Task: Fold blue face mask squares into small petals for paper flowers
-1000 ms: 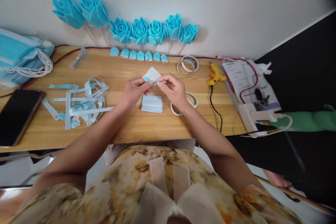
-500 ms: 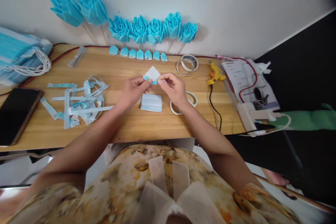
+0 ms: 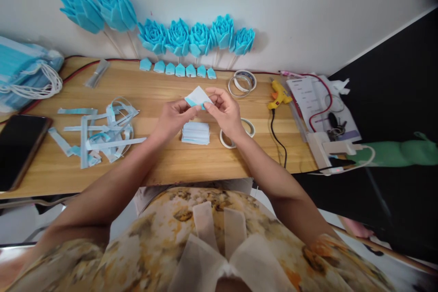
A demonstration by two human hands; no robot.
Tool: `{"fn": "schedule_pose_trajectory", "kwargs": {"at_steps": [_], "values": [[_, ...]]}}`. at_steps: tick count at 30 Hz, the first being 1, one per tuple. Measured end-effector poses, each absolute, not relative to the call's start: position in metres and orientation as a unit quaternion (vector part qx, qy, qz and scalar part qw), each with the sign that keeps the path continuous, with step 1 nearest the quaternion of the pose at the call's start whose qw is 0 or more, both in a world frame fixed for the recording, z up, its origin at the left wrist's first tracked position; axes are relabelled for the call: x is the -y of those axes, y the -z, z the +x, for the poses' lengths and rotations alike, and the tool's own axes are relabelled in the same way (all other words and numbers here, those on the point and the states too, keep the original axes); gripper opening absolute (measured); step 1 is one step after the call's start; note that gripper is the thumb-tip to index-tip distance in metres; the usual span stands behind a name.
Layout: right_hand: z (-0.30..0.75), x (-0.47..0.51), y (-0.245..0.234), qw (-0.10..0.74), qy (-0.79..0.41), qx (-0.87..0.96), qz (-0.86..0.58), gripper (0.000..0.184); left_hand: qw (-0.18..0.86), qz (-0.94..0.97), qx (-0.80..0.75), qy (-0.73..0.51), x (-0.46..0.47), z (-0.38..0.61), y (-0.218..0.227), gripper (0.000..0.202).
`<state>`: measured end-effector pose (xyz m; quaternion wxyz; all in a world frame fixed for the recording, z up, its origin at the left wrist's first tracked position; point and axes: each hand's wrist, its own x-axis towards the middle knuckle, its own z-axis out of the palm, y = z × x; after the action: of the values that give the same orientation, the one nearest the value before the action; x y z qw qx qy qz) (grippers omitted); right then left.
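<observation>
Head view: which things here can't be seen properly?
Head view only.
Folded piece: lower edge behind fingers of left hand and right hand.
Tape roll: half behind the right hand.
Phone: cut by left edge.
Printed sheet: text too small.

no lettering or numbers are legible on anything here.

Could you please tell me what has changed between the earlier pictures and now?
The right hand has shifted its grip on the folded white and blue piece, its fingers now lifted and spread more. The left hand keeps pinching the piece's left edge. Nothing was picked up or let go. The stack of cut pieces, tape roll and strips lie as before.
</observation>
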<state>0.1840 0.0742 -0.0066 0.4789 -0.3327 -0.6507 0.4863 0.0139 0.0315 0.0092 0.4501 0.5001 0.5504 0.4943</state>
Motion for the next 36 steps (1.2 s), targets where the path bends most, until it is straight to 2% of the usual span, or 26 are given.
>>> {"fn": "schedule_pose_trajectory", "kwargs": {"at_steps": [5, 11, 17, 30, 36], "values": [[0.185, -0.075, 0.01, 0.454, -0.491, 0.662, -0.337, 0.052, 0.472, 0.48, -0.521, -0.524, -0.033, 0.013, -0.008, 0.024], [0.184, -0.077, 0.016, 0.407, -0.562, 0.648, -0.315, 0.064, 0.481, 0.456, -0.51, -0.548, -0.033, 0.014, -0.011, 0.021], [0.185, -0.078, 0.013, 0.421, -0.588, 0.615, -0.314, 0.057, 0.474, 0.466, -0.517, -0.539, -0.033, 0.013, -0.011, 0.018], [0.184, -0.079, 0.018, 0.432, -0.544, 0.638, -0.332, 0.042, 0.477, 0.482, -0.501, -0.537, -0.033, 0.012, -0.006, 0.022], [0.184, -0.077, 0.014, 0.432, -0.55, 0.631, -0.336, 0.045, 0.468, 0.493, -0.51, -0.527, -0.032, 0.012, -0.008, 0.029]]}}
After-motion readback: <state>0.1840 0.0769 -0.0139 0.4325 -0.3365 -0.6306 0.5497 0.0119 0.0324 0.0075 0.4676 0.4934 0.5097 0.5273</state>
